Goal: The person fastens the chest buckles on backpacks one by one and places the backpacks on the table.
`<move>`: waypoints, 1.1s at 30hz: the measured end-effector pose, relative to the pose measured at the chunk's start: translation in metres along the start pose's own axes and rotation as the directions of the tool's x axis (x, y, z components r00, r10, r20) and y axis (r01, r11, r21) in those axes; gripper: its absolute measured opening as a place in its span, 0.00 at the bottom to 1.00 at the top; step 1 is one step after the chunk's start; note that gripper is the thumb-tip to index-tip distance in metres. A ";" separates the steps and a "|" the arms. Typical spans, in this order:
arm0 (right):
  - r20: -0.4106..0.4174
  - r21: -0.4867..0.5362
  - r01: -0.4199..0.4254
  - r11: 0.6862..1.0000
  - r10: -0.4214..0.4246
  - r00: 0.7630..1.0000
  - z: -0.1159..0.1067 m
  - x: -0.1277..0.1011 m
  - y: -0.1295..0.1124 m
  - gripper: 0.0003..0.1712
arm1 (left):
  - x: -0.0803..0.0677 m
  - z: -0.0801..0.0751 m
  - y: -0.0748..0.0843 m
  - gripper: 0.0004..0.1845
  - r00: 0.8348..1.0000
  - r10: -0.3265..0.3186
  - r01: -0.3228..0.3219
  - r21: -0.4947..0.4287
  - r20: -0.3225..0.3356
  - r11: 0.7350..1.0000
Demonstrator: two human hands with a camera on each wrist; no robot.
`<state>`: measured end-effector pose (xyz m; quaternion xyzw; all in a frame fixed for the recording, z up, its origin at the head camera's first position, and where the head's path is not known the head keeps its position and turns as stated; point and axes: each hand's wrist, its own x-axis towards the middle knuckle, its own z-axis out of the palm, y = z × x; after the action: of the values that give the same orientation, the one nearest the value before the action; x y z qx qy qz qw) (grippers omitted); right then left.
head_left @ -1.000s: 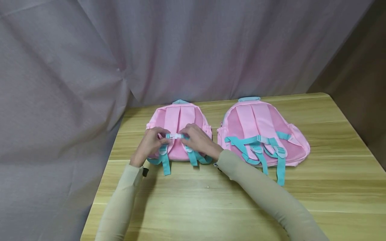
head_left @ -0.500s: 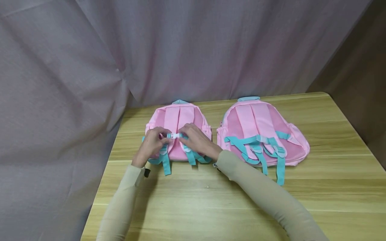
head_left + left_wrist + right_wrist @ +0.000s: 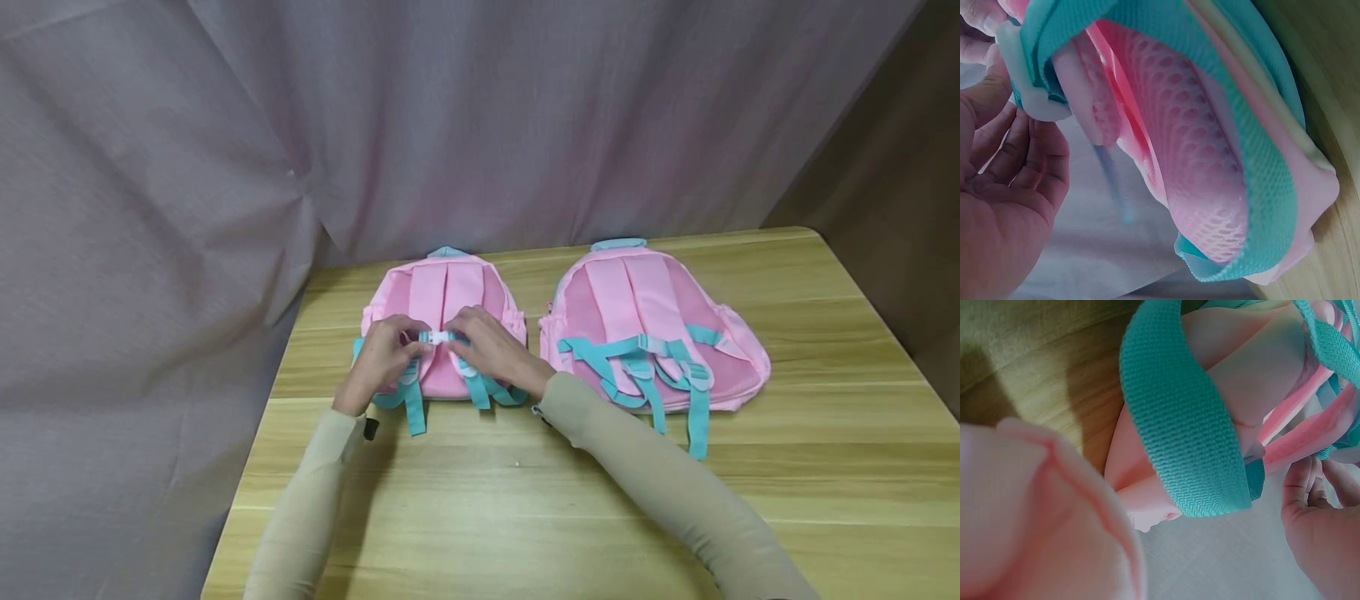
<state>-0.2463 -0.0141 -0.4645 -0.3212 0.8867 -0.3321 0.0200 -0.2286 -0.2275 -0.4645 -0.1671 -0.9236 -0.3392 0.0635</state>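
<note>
A small pink backpack [image 3: 465, 382] lies with its straps upward on the table. Across its shoulder straps, a white plastic side-release buckle [image 3: 437, 337] joins short teal webbing ends, its two halves together. My left hand [image 3: 384, 354] pinches the left end of the buckle between thumb and fingers, and my right hand [image 3: 489, 346] pinches the right end. In the left wrist view, a whitish strap adjuster [image 3: 1034, 94] with teal webbing lies by the left fingers. The right wrist view shows my right fingertips at the strap, partly hiding the webbing they pinch.
A larger pink backpack [image 3: 723, 383] lies just right of the small one, its teal chest strap [image 3: 611, 349] buckled across. Loose teal strap ends [image 3: 698, 425] hang onto the wooden table [image 3: 480, 517]. A grey curtain [image 3: 480, 125] stands behind the table.
My left hand has moved slightly right, toward my right hand. The buckle's halves, with prongs showing between them earlier, have slid together. The larger backpack has stayed put.
</note>
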 end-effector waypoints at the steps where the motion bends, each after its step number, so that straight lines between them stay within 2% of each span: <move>1: -0.001 -0.003 0.003 1.000 -0.003 1.000 0.000 0.000 0.000 0.16 | 0.000 0.000 0.001 0.10 1.000 -0.001 0.001 -0.002 0.000 1.000; 13: 0.008 -0.009 -0.007 1.000 0.008 1.000 0.001 0.000 0.000 0.17 | 0.000 0.005 0.002 0.11 1.000 -0.009 0.009 0.015 0.004 1.000; 20: -0.009 -0.003 -0.030 1.000 0.030 1.000 -0.001 0.000 -0.002 0.16 | 0.003 0.001 0.005 0.13 0.999 -0.024 0.023 0.022 0.047 1.000; 27: -0.010 -0.024 -0.054 0.998 0.054 0.998 -0.004 -0.001 -0.002 0.16 | 0.010 0.005 0.010 0.17 0.995 0.024 -0.035 0.104 0.101 0.994; 33: -0.019 -0.050 -0.062 0.997 0.061 0.998 -0.005 -0.003 0.001 0.16 | 0.011 0.006 0.012 0.15 0.992 -0.012 -0.006 0.136 0.126 0.991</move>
<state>-0.2457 -0.0091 -0.4618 -0.2911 0.9044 -0.3115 0.0145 -0.2344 -0.2120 -0.4596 -0.1822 -0.9469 -0.2644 0.0156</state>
